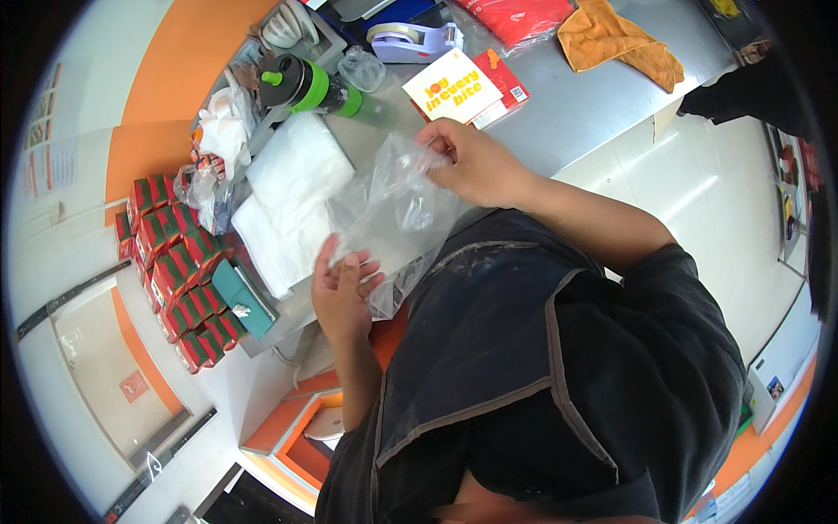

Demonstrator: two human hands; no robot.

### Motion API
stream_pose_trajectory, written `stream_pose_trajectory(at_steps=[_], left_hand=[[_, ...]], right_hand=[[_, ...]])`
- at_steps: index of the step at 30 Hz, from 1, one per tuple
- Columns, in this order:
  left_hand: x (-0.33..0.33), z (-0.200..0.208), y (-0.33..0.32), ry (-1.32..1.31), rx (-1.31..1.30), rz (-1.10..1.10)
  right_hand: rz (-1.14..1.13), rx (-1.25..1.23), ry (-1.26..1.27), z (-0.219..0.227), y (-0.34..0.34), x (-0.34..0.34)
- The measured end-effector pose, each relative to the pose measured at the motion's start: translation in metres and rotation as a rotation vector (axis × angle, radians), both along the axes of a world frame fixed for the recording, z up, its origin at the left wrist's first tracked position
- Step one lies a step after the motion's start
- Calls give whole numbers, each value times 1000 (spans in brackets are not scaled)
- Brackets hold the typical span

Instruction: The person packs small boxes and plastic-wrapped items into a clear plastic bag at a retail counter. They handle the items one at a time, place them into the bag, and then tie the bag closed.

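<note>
My right hand (pixel 476 166) pinches the upper edge of a clear plastic bag (pixel 371 214) between thumb and fingers. The thin bag hangs loosely in front of my apron, creased and see-through. Against its lower left side is my left hand (pixel 345 293), palm up, with the fingers apart and slightly bent. Just left of the bag, a stack of white plastic bags (pixel 292 196) lies flat on the metal table (pixel 572 118). A yellow and white printed card (pixel 452 87) rests on a red box (pixel 504 83) beyond my right hand.
A black and green bottle (pixel 305 86) stands behind the white stack. Farther back are a tape dispenser (pixel 415 42), a red plastic-wrapped packet (pixel 519 19) and an orange cloth (pixel 611 44). Several red and green boxes (pixel 175 271) are piled at the left beside a teal folder (pixel 244 297).
</note>
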State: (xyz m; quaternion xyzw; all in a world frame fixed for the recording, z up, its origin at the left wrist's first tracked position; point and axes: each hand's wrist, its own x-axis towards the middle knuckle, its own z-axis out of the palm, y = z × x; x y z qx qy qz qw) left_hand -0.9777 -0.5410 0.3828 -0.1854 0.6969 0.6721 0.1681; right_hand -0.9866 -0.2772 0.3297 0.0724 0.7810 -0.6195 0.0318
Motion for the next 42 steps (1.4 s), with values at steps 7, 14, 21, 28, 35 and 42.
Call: stream_pose_trajectory(at_steps=[7, 14, 21, 28, 35, 42], left_hand=[[1, -71, -60, 391, -1167, -415], [19, -82, -110, -32, 526, 162], [47, -92, -141, 316, 43, 129], [46, -69, -88, 282, 954, 195], [24, -91, -132, 319, 1252, 332], [3, -64, -96, 64, 1520, -53]], right_hand=[[470, -162, 25, -4, 8, -1], [231, 458, 6, -29, 11, -14], [401, -1410, -583, -35, 30, -31], [-110, -1864, -169, 10, 4, -20], [945, -510, 183, 15, 31, -13], [264, 601, 64, 37, -14, -20]])
